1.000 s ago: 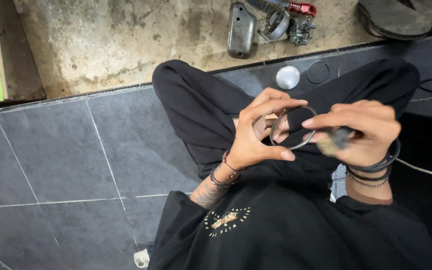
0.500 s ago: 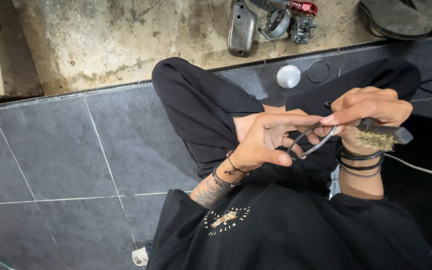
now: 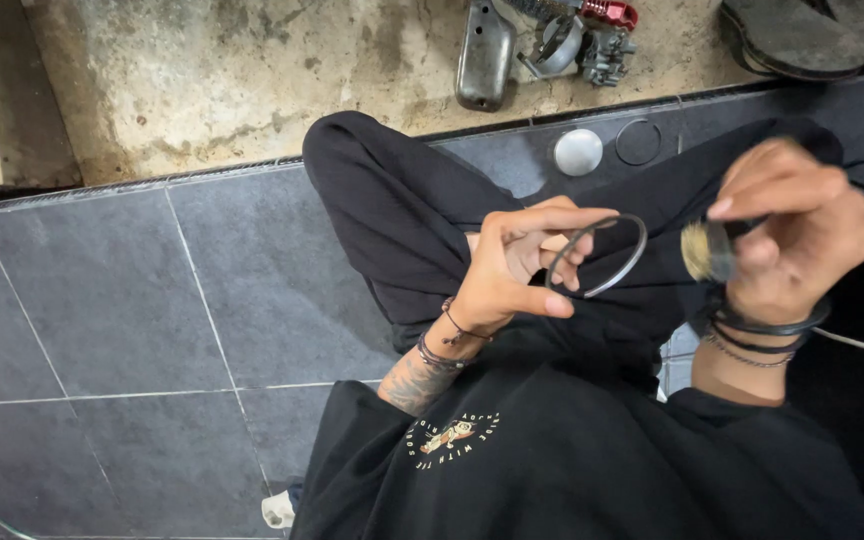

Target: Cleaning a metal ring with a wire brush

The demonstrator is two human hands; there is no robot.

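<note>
Repair workshop, engine parts [image 3: 550,45] on stained concrete floor [image 3: 252,80], grey tiles [image 3: 122,300]

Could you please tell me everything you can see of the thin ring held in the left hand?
The ring is a thin, dark hoop that looks like metal, open in the middle and bare of fittings. The left hand pinches its left side between thumb and fingers, holding it tilted above the lap. It is apart from the right hand, which holds a small brush.

Brush [image 3: 704,250] handle mostly hidden inside the right hand [image 3: 792,235], only its bristle end showing, slightly blurred, part of the thin metal ring [image 3: 597,255] covered by the left hand's fingers [image 3: 542,250], dark sandals [image 3: 812,35] and metal engine parts [image 3: 542,40] cut off by the top edge.
</note>
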